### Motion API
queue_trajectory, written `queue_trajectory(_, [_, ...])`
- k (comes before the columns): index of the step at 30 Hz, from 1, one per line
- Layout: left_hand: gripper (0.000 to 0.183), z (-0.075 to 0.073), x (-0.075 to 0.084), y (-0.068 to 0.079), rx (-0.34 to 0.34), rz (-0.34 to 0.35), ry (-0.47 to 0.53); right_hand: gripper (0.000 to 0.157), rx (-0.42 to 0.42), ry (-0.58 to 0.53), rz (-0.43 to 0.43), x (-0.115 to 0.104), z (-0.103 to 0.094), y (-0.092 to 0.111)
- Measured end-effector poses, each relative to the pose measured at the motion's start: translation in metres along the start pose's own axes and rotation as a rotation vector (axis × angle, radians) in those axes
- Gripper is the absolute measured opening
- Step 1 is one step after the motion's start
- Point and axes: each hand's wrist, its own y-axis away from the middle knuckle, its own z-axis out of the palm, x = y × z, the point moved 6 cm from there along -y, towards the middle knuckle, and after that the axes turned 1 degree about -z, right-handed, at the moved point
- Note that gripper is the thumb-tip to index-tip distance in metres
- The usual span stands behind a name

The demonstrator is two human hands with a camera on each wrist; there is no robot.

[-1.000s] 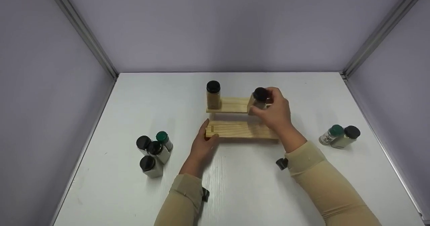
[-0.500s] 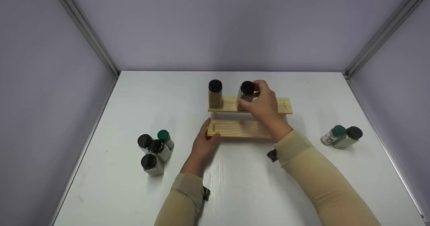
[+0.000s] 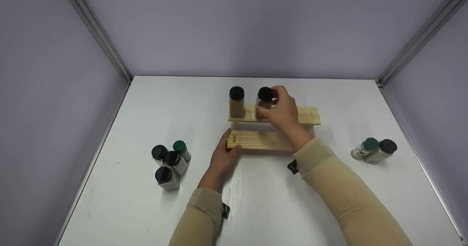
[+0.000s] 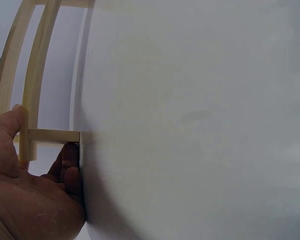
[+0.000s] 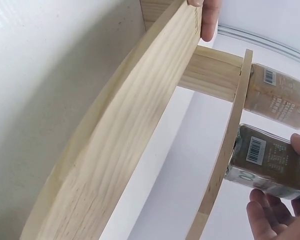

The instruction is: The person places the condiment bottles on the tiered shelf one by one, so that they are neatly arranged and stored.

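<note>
A two-tier wooden spice rack stands mid-table. My left hand grips the left end of its lower board, thumb in front; in the left wrist view the other fingers curl by the rack's foot. My right hand holds a black-capped spice jar of dark brown powder between thumb and fingers. That jar is upright, with its base at the upper board. To its left, a black-capped jar of lighter brown powder stands on the same board, with a small gap between the two.
On the table's left, several jars cluster: black-capped jars and a green-capped one. Over on the right, a green-capped jar and a black-capped jar stand together. Walls enclose the table's back and sides.
My right hand has carried the dark brown jar leftward along the upper board, closer to the lighter brown jar. My left hand keeps its grip on the rack.
</note>
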Motion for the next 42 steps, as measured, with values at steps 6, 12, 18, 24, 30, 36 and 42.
queue_trajectory(6, [0.074,0.002,0.0,0.003,-0.006,-0.017,0.055,0.067,0.006,0.01,0.0,-0.001,0.002,-0.001])
queue_trajectory(12, [0.075,0.005,0.001,0.004,-0.008,-0.025,0.086,0.065,0.002,0.016,-0.011,0.0,0.002,0.0])
queue_trajectory(18, [0.076,0.004,0.001,0.0,-0.021,0.015,0.014,0.07,-0.06,0.014,0.01,0.001,0.002,0.001])
queue_trajectory(24, [0.075,0.006,-0.001,0.0,-0.021,-0.002,0.009,0.079,-0.08,-0.032,0.023,0.004,-0.004,0.006])
queue_trajectory(30, [0.075,0.007,-0.006,0.003,-0.025,-0.083,0.108,0.078,-0.025,-0.065,-0.032,0.007,-0.034,0.018])
queue_trajectory(36, [0.074,0.004,-0.006,0.003,-0.004,-0.1,0.091,0.077,0.067,-0.076,-0.078,0.021,-0.071,0.031])
queue_trajectory(42, [0.075,0.0,-0.006,0.001,-0.008,-0.067,0.037,0.073,0.159,-0.079,-0.058,0.04,-0.104,0.042])
